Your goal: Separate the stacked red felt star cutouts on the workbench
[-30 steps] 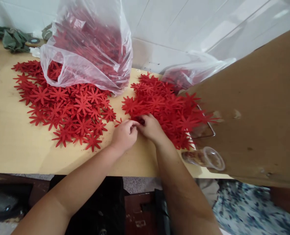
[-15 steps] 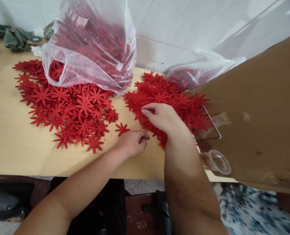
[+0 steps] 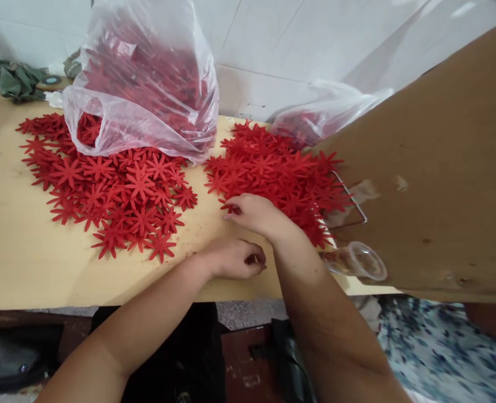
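Observation:
My left hand [image 3: 237,258] is low over the table [image 3: 17,246], its fingers curled in; what they hold, if anything, is hidden. Just above and right of it is my right hand [image 3: 254,212], thumb and fingers pinched together near the lower left edge of the right pile of red flower-shaped pieces [image 3: 268,165]. Red petals show beside its fingertips, but I cannot tell whether they are held. A second, wider pile of red flower pieces [image 3: 141,182] spreads out to the left. Behind that pile stands a clear plastic bag [image 3: 147,84] full of red pieces.
A smaller plastic bag [image 3: 310,120] lies by the wall behind the right pile. On the right stand a cardboard panel [image 3: 432,184] and a clear plastic cup [image 3: 367,261]. Green cloth [image 3: 17,81] lies at the back left. Patterned fabric [image 3: 432,347] shows at lower right.
Both hands have moved lower in the view, and my right hand has come left off the pile. The single loose flower beside my left hand no longer shows. The view has shifted slightly.

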A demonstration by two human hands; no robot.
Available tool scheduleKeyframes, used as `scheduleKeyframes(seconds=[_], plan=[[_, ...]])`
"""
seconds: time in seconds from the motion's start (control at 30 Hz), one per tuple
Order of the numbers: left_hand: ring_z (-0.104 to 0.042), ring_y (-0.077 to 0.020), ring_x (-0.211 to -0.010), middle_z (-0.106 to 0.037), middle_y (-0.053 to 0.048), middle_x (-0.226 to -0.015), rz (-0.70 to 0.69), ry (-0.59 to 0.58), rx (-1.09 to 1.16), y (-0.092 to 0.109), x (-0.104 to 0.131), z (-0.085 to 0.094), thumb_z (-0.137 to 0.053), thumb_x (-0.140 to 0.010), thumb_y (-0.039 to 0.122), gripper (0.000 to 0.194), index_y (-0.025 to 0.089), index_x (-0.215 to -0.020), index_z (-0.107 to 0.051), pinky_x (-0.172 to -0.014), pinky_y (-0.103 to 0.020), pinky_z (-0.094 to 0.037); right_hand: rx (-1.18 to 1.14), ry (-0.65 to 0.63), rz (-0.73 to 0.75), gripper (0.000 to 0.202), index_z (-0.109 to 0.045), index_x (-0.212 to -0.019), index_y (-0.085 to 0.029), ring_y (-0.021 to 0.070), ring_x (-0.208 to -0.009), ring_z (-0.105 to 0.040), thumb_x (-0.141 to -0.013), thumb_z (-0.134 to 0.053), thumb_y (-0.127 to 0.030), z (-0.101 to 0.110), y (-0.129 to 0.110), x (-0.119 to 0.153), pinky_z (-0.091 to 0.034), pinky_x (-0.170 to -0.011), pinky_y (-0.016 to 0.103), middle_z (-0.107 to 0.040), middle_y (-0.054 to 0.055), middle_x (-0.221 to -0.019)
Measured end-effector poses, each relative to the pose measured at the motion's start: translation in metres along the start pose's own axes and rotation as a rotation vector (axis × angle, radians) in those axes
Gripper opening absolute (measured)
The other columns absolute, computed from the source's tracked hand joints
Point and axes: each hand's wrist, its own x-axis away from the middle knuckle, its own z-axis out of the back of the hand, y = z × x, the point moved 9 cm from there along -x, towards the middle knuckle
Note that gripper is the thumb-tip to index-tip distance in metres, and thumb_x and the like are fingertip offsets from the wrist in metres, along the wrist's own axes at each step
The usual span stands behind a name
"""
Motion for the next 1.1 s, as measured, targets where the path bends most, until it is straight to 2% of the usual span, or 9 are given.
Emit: scheduleKeyframes(seconds=[0.07,0.2,0.27,0.37,0.63,0.8,0.9,1.0,1.1], plan=[[-0.056,-0.0138,-0.069,-0.066,-0.001,-0.081,-0.010,-0.003,-0.014,0.001,0.000,-0.001,-0.044,-0.073,0.035,0.027,0.022,-0.090,-0.062,-0.061,-0.025,-0.041,-0.044,0.084,0.045,0.028,-0.063,-0.097,-0.016,0.0204,-0.084,-0.058,-0.075,-0.052,-0.031,0.010,-0.009,0.002,-0.042,-0.074,0.031,-0.064,0.009,-0.091],[-0.059,-0.0185,-0.071,-0.066,-0.006,-0.080,-0.010,0.045,-0.031,-0.004,-0.002,0.000,-0.046,-0.071,0.027,0.024,0.016,-0.084,-0.062,-0.064,-0.030,-0.045,-0.119,0.293,0.191,0.045,-0.055,-0.110,-0.012,0.0238,-0.099,-0.052,-0.075,-0.055,-0.040,0.028,-0.051,-0.007,-0.037,-0.088,0.036,-0.060,0.013,-0.103],[-0.060,-0.0207,-0.083,-0.066,-0.009,-0.093,-0.001,0.131,0.036,-0.009,-0.003,0.007,-0.048,-0.068,0.019,0.028,0.014,-0.093,-0.060,-0.071,-0.032,-0.047,-0.130,0.241,0.249,0.054,-0.053,-0.113,-0.012,0.0240,-0.096,-0.053,-0.071,-0.057,-0.046,0.020,-0.068,-0.022,-0.036,-0.088,0.037,-0.060,0.014,-0.100],[-0.056,-0.0220,-0.100,-0.062,-0.012,-0.107,-0.009,0.226,0.160,-0.015,-0.005,0.014,-0.049,-0.066,0.013,0.037,0.012,-0.102,-0.056,-0.082,-0.033,-0.047,-0.154,0.190,0.276,0.052,-0.055,-0.108,-0.012,0.0232,-0.092,-0.053,-0.071,-0.056,-0.049,0.013,-0.076,-0.040,-0.036,-0.087,0.035,-0.060,0.014,-0.095],[-0.047,-0.0249,-0.116,-0.052,-0.013,-0.123,-0.053,0.311,0.197,-0.009,-0.003,0.024,-0.053,-0.066,0.011,0.046,0.014,-0.111,-0.052,-0.098,-0.038,-0.038,-0.128,0.264,0.190,0.035,-0.056,-0.097,-0.012,0.0207,-0.082,-0.055,-0.071,-0.057,-0.035,0.016,-0.068,-0.038,-0.041,-0.072,0.029,-0.058,0.013,-0.094],[-0.054,-0.0259,-0.104,-0.059,-0.013,-0.111,-0.004,0.279,0.176,-0.013,-0.001,0.022,-0.054,-0.064,0.011,0.040,0.011,-0.103,-0.056,-0.090,-0.038,-0.043,-0.203,0.311,0.156,0.023,-0.058,-0.085,-0.014,0.0182,-0.076,-0.055,-0.071,-0.052,-0.030,0.023,-0.062,-0.028,-0.040,-0.068,0.027,-0.061,0.009,-0.084],[-0.060,-0.0219,-0.087,-0.066,-0.009,-0.091,0.051,0.233,0.195,-0.019,-0.004,0.016,-0.054,-0.062,0.011,0.026,0.012,-0.087,-0.060,-0.079,-0.036,-0.048,-0.349,0.437,0.100,0.022,-0.058,-0.085,-0.013,0.0160,-0.077,-0.054,-0.071,-0.050,-0.027,0.036,-0.049,-0.011,-0.040,-0.071,0.026,-0.061,0.008,-0.083],[-0.060,-0.0178,-0.072,-0.066,-0.005,-0.073,0.095,0.230,0.327,-0.022,-0.004,0.018,-0.054,-0.063,0.012,0.012,0.011,-0.073,-0.061,-0.070,-0.032,-0.047,-0.573,0.601,0.029,0.032,-0.055,-0.097,-0.012,0.0137,-0.079,-0.054,-0.070,-0.052,-0.028,0.047,-0.025,0.018,-0.042,-0.074,0.024,-0.059,0.007,-0.088],[-0.058,-0.0134,-0.062,-0.063,-0.002,-0.065,0.162,0.368,0.600,-0.027,0.006,0.034,-0.059,-0.063,0.017,0.007,0.013,-0.068,-0.060,-0.065,-0.028,-0.046,-0.690,0.737,-0.050,0.039,-0.052,-0.105,-0.013,0.0143,-0.081,-0.052,-0.070,-0.053,-0.032,0.050,0.000,0.055,-0.043,-0.076,0.026,-0.056,0.007,-0.092]])
